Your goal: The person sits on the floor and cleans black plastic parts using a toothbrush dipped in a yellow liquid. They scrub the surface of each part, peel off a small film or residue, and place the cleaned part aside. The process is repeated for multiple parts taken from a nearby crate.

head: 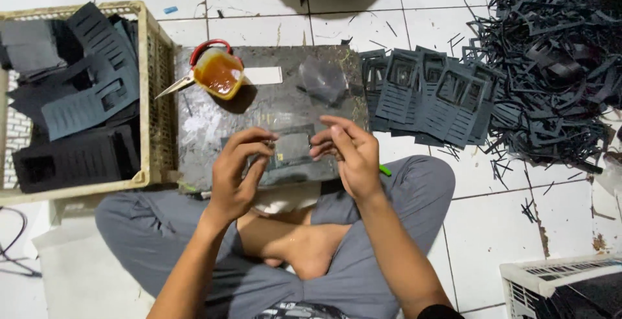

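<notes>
Far out to the left of the fingers stands a cream plastic crate (157,92) filled with dark slotted foam cut-outs (91,98). Nearer, up and left of the fingertips, a small cup of amber glue (219,72) sits on the dark work board (201,124), with scissors (188,76) touching its left side.

The left hand (236,173) curls over the board, thumb and forefinger pinched on the left edge of a small dark rectangular piece (291,147). That piece lies between the two sets of fingertips, just above the board. The right hand (350,153) pinches its right edge, the other fingers loosely spread above it.

Up and right of the right fingers, a row of overlapping dark slotted panels (427,95) lies on the white tiled floor (492,228). Further right rises a tangled heap of dark offcut strips (557,66).
</notes>
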